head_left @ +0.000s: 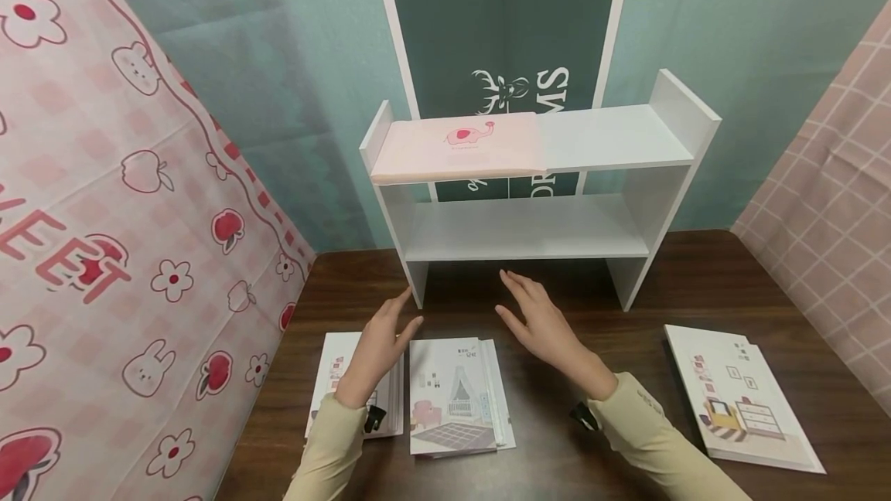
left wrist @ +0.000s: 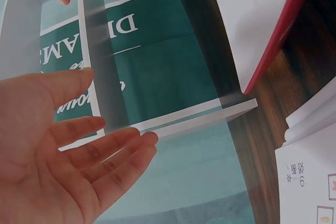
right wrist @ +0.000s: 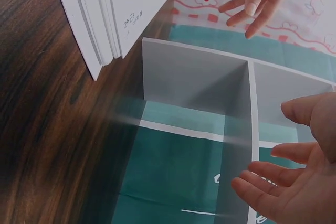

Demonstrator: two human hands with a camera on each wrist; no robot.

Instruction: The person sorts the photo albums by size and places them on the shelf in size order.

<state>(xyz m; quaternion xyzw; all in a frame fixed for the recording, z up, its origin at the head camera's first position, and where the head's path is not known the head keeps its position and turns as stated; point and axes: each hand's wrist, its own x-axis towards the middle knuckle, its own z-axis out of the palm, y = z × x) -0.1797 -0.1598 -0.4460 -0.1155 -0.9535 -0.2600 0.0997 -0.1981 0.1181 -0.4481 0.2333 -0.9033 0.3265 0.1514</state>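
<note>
My left hand [head_left: 376, 348] is open above the left book stack [head_left: 341, 354], its fingertips near the foot of the white shelf's left side. My right hand [head_left: 553, 335], also open, hovers over the table in front of the white shelf [head_left: 522, 230]. Neither hand holds anything. In the left wrist view the left hand [left wrist: 79, 156] shows its palm and spread fingers before the shelf; in the right wrist view the right hand [right wrist: 294, 177] does likewise. A middle stack of books [head_left: 452, 400] lies between the hands on the dark table.
A pink elephant-print item [head_left: 459, 147] lies on the left part of the shelf's top. Another book stack [head_left: 748, 400] lies at the right of the brown wooden table [head_left: 592, 439]. Patterned pink cloth [head_left: 174, 199] hangs at the left, tiled pink cloth [head_left: 828, 199] at the right.
</note>
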